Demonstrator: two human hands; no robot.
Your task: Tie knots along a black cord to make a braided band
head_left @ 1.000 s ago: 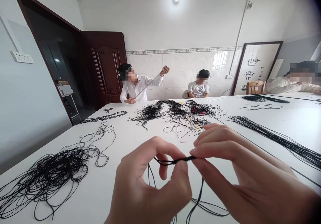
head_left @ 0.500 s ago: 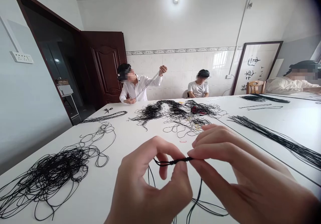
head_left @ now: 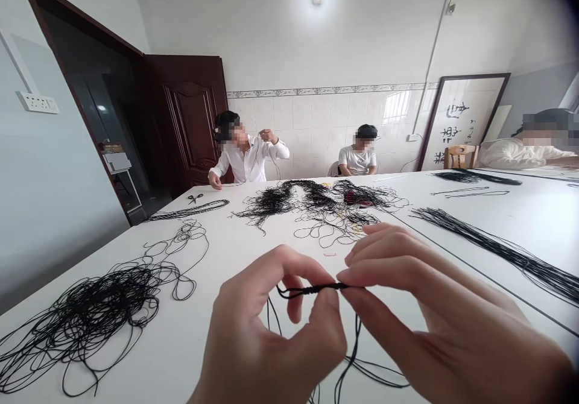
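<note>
My left hand [head_left: 280, 325] pinches a knotted black cord [head_left: 312, 289] between thumb and forefinger, near the lower middle of the view. Close beside it on the right, my right hand [head_left: 420, 295] grips the other end of the same knotted part with thumb and forefinger, its other fingers loosely bent above. A small loop of cord sticks out to the left inside the curve of my left hand. Loose black strands [head_left: 350, 362] hang below the two hands toward the white table [head_left: 172, 356].
Tangled black cord [head_left: 108, 301] lies at the left, more cord piles [head_left: 316, 199] across the middle, and a long cord bundle [head_left: 497, 247] at the right. Scissors [head_left: 195, 198] rest near the far left edge. Three people sit around the table's far side.
Both my hands keep nearly the same place and grip; the hanging strands have shifted slightly left. The person at far left has lowered a raised hand and the cord in it.
</note>
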